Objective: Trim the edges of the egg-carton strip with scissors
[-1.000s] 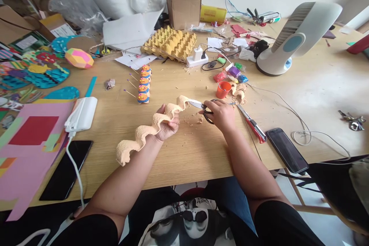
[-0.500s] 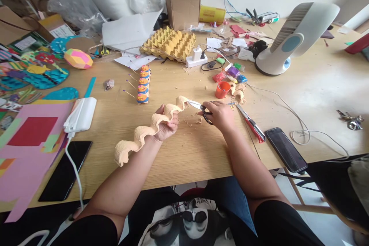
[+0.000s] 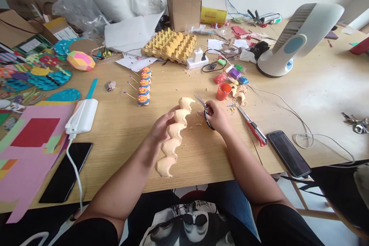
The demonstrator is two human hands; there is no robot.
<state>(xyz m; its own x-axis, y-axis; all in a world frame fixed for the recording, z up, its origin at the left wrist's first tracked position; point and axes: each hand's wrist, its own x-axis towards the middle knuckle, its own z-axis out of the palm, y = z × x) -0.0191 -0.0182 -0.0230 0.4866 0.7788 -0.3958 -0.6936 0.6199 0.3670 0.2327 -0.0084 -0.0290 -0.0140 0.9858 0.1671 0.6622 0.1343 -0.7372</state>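
My left hand (image 3: 165, 125) is closed on a strip of egg carton cups (image 3: 175, 130), peach-coloured and scalloped, held above the table. The strip's upper end points away from me, its lower end toward my lap. In my right hand (image 3: 216, 116) is a pair of scissors (image 3: 206, 112) with black handles. The blades point up and left, close to the strip's top cup but apart from it. Beyond my left hand stands a painted egg carton caterpillar (image 3: 144, 86) in orange and blue, with pins sticking out at its left.
A red cup (image 3: 223, 91) stands near carton scraps (image 3: 239, 93). A utility knife (image 3: 253, 127) and a phone (image 3: 289, 153) lie at right. Farther back are a yellow egg tray (image 3: 170, 45), a power strip (image 3: 197, 61) and a white fan (image 3: 296, 42). Coloured paper (image 3: 34, 153) covers the left side.
My left hand has turned the strip from a slant to a steeper, nearly upright line in view. The scissors' tips have left the strip's end and swung upward.
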